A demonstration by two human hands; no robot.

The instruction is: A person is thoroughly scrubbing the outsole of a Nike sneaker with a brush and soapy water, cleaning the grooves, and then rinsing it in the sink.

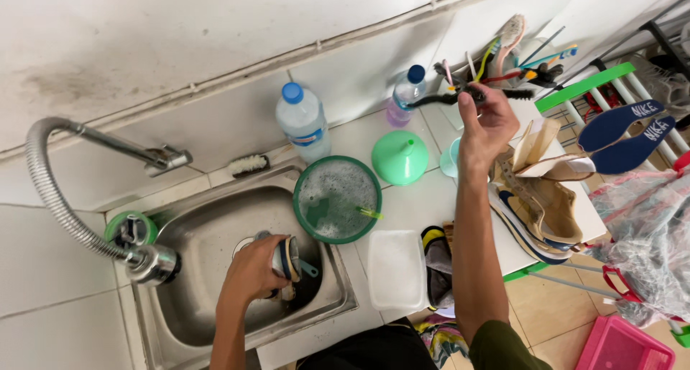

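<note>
A white tiled counter (424, 197) is carrying a steel sink (208, 284) set into it. Lying directly on the counter are a green basin (338, 197) of foamy water, a green funnel (399, 157), two capped bottles (303, 122) standing against the wall, a scrub brush (249, 165) behind the sink, a white tub (395, 269) near the front edge, and a tan sneaker (539, 204) sitting at the right end. A green cup (130, 230) is standing left of the sink.
</note>
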